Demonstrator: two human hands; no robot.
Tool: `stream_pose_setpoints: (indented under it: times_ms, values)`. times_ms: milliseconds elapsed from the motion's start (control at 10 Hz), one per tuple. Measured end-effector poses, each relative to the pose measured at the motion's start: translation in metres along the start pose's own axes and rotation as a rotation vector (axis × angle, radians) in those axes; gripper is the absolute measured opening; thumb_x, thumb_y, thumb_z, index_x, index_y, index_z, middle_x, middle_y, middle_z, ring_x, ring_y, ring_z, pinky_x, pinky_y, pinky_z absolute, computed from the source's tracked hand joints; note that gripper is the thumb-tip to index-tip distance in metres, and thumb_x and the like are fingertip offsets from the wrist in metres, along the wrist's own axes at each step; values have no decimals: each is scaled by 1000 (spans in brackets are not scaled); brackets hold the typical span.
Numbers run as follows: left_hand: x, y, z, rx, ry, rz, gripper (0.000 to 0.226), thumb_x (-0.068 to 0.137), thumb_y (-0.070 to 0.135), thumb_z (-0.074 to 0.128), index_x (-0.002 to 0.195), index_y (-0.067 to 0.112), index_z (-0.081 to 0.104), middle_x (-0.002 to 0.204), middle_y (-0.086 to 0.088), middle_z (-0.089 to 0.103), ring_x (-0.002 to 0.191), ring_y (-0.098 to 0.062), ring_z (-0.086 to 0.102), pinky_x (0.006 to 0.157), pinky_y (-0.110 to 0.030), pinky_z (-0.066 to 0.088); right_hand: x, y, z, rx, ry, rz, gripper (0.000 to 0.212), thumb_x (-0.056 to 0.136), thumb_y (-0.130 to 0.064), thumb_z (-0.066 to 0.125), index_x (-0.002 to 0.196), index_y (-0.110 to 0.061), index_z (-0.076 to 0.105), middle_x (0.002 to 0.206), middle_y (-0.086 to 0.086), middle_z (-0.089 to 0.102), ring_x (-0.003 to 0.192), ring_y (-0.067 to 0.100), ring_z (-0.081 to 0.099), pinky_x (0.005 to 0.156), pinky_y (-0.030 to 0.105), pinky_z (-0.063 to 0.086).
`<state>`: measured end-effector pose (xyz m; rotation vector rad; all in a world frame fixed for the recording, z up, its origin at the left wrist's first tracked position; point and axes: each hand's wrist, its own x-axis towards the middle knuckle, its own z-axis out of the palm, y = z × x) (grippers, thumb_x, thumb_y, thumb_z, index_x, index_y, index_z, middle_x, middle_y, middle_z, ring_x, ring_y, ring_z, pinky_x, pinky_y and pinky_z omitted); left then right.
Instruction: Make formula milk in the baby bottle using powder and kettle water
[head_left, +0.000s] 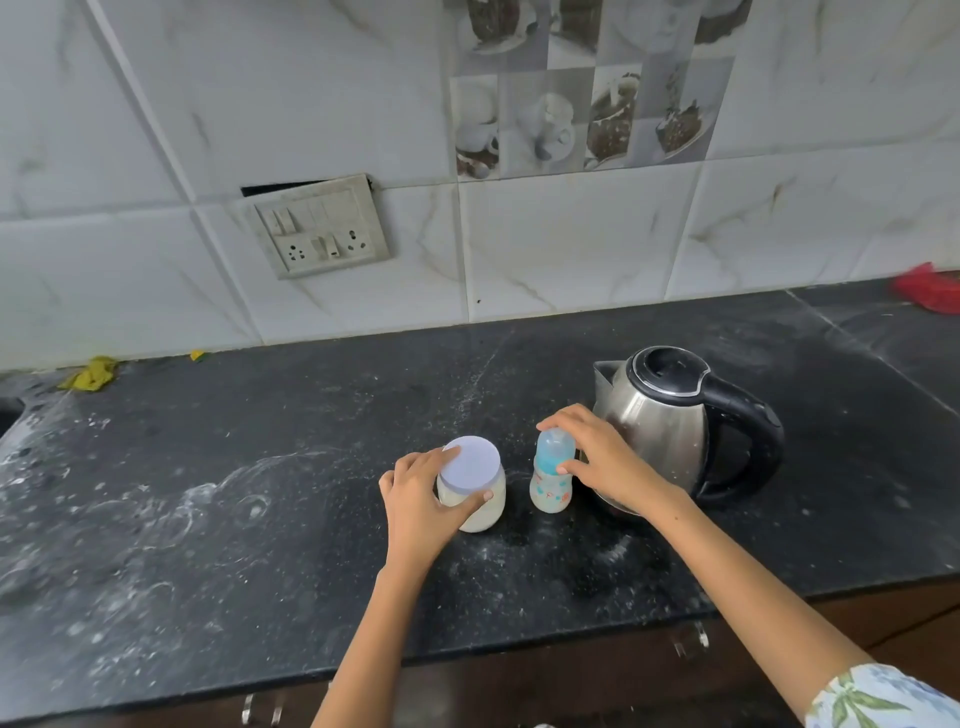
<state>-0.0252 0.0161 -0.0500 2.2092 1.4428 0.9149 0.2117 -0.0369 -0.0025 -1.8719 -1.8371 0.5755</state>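
A small baby bottle (551, 480) with a clear cap and blue collar stands upright on the black counter (260, 493). My right hand (602, 457) grips its cap from the right, thumb on the collar. To its left stands a jar of white powder (480, 501) with a pale lilac lid. My left hand (421, 499) wraps round the jar's left side, thumb across its front. A steel kettle (670, 421) with a black lid and handle stands just right of the bottle, behind my right hand.
A tiled wall with a switch and socket plate (322, 226) rises behind the counter. A yellow cloth (91, 374) lies at the back left, a red item (930, 288) at the far right. Drawer handles (691, 642) sit below the counter's front edge.
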Motion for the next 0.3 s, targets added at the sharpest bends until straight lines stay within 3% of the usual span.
stream_pose_setpoints:
  times_ms: [200,300]
  values:
    - [2,10,-9,210,32,97,75,79,71,36,131,19,53,146,-1,45,132,-22,43,102,-34,27,-18,-8,-2,-160,166,-90,62,90,-16,64,145,-19,35,148,-3,34,135,14,39,109,25,34]
    - [7,37,-29,272,165,155,68,92,57,24,139,11,42,152,-6,34,137,-25,38,109,-37,28,-34,-27,-15,-124,375,-114,59,96,-32,54,148,-14,31,154,1,31,141,15,31,111,23,27]
